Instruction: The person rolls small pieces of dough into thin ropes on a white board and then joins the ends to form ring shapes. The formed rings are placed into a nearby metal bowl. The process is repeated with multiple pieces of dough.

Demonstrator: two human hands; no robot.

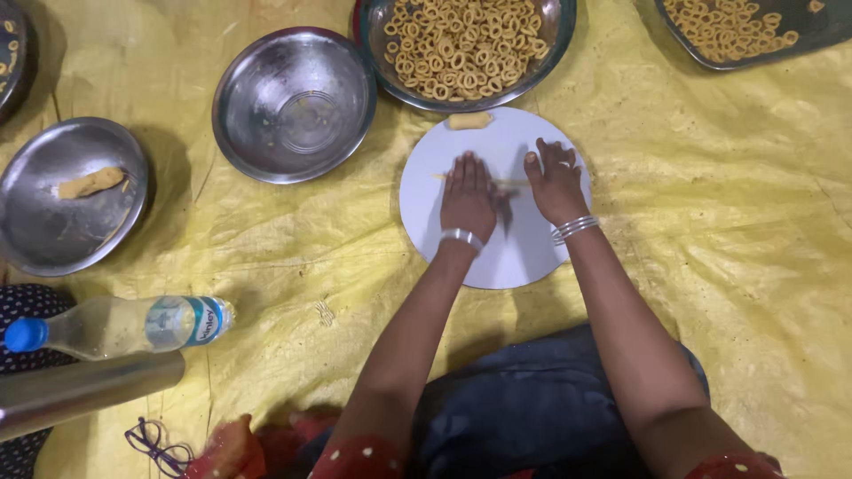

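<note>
Landmark: the round white board (515, 257) on the yellow sheet (728, 266) that covers the floor.

Nearest the wearer, off the board's left side, a clear plastic bottle (124, 326) with a blue cap lies on its side, with a steel cylinder (84, 390) just below it.

On the board, both hands lie palm down. The left hand (467, 197) is flat with fingers together, pressed on a thin dough rope (513, 182). The right hand (556, 182) has its fingers slightly spread over the rope's right end. The rope lies crosswise under both palms; a short stretch shows between them and a tip pokes out left of the left hand.

Judgement: the step in hand is rolling the rope thin. The next move calls for even, light pressure, so the strand does not break.

At the board's far edge rests a small dough lump (469, 120). Beyond the board stands a steel bowl of dough rings (469, 44). Left of it is an empty steel bowl (293, 102), farther left a steel plate (67, 200) with dough.
</note>
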